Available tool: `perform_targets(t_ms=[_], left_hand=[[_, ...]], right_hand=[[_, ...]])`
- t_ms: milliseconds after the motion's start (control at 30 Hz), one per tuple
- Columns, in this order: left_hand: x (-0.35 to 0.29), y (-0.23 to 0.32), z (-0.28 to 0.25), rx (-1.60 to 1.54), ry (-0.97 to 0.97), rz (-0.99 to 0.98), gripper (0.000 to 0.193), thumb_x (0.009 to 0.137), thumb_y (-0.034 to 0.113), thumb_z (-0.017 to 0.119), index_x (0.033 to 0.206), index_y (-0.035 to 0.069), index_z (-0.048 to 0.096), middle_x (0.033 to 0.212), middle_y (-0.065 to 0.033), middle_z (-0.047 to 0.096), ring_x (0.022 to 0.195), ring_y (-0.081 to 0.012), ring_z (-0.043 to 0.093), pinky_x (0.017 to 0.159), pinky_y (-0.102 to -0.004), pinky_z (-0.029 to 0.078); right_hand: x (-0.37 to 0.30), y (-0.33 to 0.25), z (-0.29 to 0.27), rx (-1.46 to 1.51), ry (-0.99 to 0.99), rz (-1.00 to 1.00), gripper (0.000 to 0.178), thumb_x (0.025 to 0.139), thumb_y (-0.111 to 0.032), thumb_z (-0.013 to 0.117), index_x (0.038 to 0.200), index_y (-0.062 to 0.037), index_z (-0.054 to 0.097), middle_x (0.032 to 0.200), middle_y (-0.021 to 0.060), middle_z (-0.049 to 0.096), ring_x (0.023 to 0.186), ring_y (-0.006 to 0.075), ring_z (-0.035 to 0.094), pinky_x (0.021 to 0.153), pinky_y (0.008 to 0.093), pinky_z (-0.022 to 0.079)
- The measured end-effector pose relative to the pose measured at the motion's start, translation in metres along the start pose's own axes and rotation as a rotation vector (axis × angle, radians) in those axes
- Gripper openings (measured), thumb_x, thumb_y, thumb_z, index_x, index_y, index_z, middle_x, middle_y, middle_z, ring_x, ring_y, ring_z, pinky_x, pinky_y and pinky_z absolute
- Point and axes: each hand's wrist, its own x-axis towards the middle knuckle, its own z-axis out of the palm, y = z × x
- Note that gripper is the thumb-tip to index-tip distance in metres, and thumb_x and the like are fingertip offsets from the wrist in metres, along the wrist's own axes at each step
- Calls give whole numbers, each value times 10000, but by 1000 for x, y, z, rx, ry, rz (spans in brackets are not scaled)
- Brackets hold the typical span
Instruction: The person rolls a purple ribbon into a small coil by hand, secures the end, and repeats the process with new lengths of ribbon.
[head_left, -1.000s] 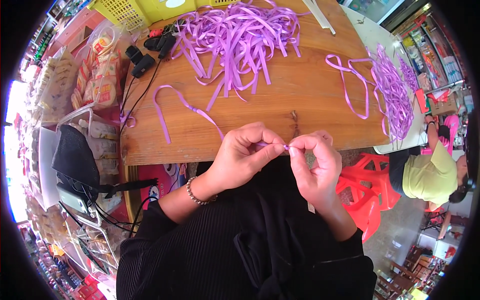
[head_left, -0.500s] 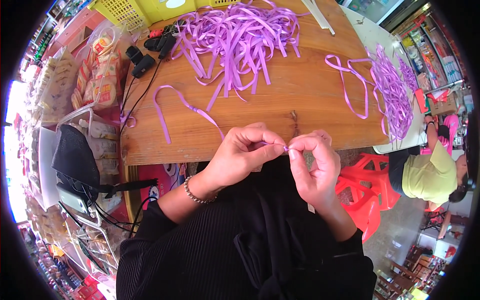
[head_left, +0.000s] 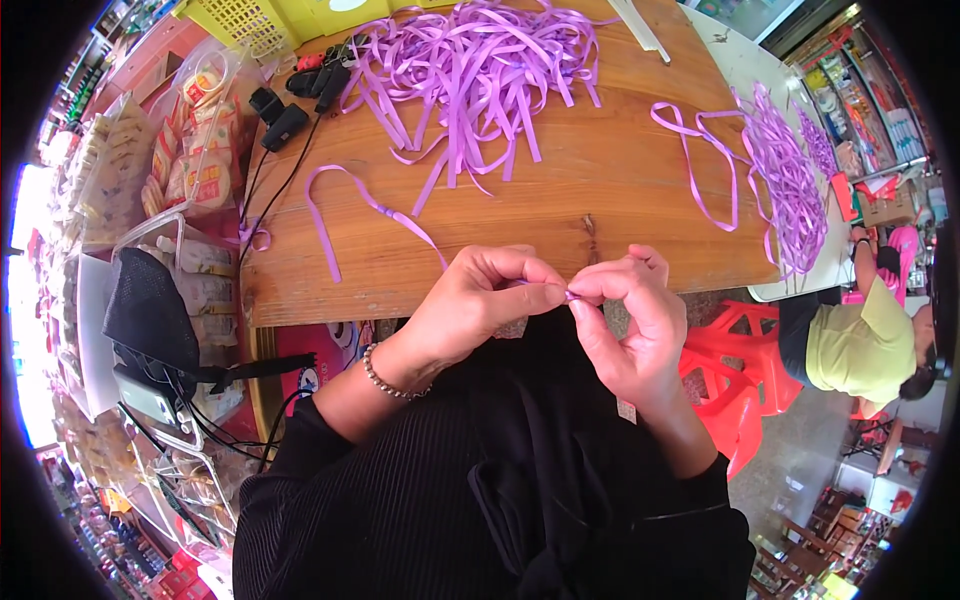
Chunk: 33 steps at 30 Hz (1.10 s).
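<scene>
Just past the table's near edge, my left hand (head_left: 500, 300) pinches a thin purple ribbon (head_left: 386, 211) between thumb and forefinger. The ribbon runs from these fingers back over the wooden tabletop to the left, with a small knot or twist along it. Close against it, my right hand (head_left: 628, 318) pinches the tiny bit of ribbon that pokes out at the left fingertips. Most of that held part is hidden by the fingers. Beyond my hands lies a large heap of purple ribbons (head_left: 490, 85). A second bundle of ribbons (head_left: 788, 195) rests at the right side.
A yellow plastic basket (head_left: 240, 25) stands at the far left, near black corded devices (head_left: 285, 127). Packaged snacks (head_left: 203, 180) and a black mesh-covered item (head_left: 150, 310) line the left. Red stools (head_left: 740, 365) and a person in a yellow top (head_left: 860, 345) are at the right.
My right hand has shifted very slightly right and its fingers have curled a little differently. Both hands keep their pinch on the ribbon.
</scene>
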Motion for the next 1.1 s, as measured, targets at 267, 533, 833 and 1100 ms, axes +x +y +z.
perform_targets(t_ms=[267, 533, 833, 1100], left_hand=[[1, 0, 1, 6, 23, -12, 77, 856, 37, 666, 901, -7, 712, 830, -19, 647, 751, -80, 567, 668, -225, 432], [1, -2, 0, -20, 21, -40, 97, 856, 26, 666, 930, -18, 712, 862, -43, 672, 777, -97, 599, 706, -241, 469], [1, -3, -1, 24, 24, 14, 101, 870, 43, 662, 929, -22, 712, 824, -41, 643, 751, -106, 593, 681, -257, 474], [2, -4, -3, 112, -8, 2, 125, 891, 84, 661, 935, -19, 716, 809, -29, 618, 735, -102, 580, 665, -253, 463]], right_hand=[[0, 0, 0, -75, 26, -20, 136, 775, 28, 643, 862, -70, 606, 791, 39, 677, 709, 173, 630, 982, 415, 353], [-3, 2, 4, -40, 37, 17, 99, 797, 9, 626, 861, -59, 595, 801, 51, 669, 741, 178, 639, 1004, 429, 345], [2, -4, 3, -54, -1, 6, 201, 756, 25, 657, 932, -69, 641, 820, 43, 675, 756, 174, 642, 1015, 433, 332], [1, 8, 6, -229, 15, -126, 177, 730, -39, 686, 873, -125, 625, 816, -13, 673, 696, 154, 614, 1003, 432, 317]])
